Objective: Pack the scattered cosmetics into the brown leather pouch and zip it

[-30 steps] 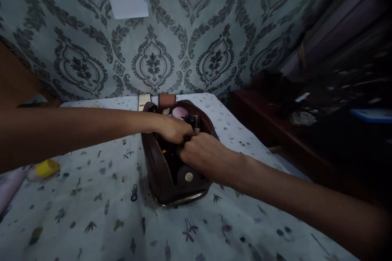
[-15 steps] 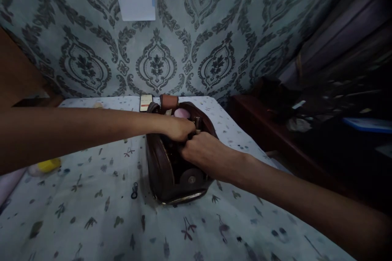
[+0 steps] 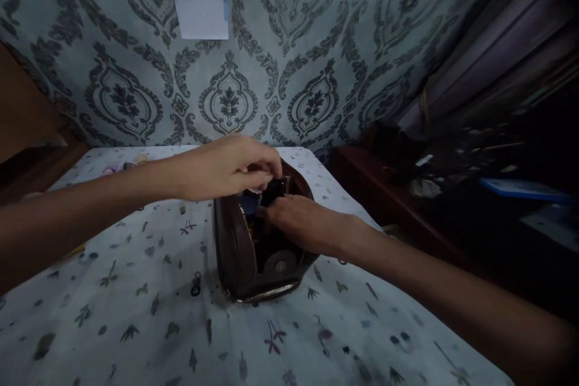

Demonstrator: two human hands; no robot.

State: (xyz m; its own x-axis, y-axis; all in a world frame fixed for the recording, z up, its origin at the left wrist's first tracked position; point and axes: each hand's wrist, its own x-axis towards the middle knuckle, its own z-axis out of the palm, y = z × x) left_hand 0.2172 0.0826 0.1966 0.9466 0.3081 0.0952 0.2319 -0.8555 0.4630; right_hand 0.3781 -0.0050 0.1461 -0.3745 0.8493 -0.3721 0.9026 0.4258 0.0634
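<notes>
An unzipped dark brown bag (image 3: 235,253) stands on the patterned sheet, its opening facing up. My left hand (image 3: 233,166) is over the bag's far left part, thumb and fingers curled together in a pinch. What it pinches, if anything, is too dark to name. My right hand (image 3: 301,223) reaches into the opening with its fingers closed and their tips partly hidden. A small black item (image 3: 271,192) lies between the two hands. A round metal snap (image 3: 281,266) shows on the flap at the near end. Most of the contents are in shadow.
The bag rests on a white sheet with a leaf print (image 3: 149,313). Small items, one of them beige (image 3: 142,158), lie at the far left. A patterned wall rises behind, with a white card (image 3: 203,18) on it. To the right are a dark red ledge (image 3: 371,178) and dim clutter.
My left hand has risen out of the bag and moved a little left and up. My right hand stays inside the opening. The view has shifted slightly.
</notes>
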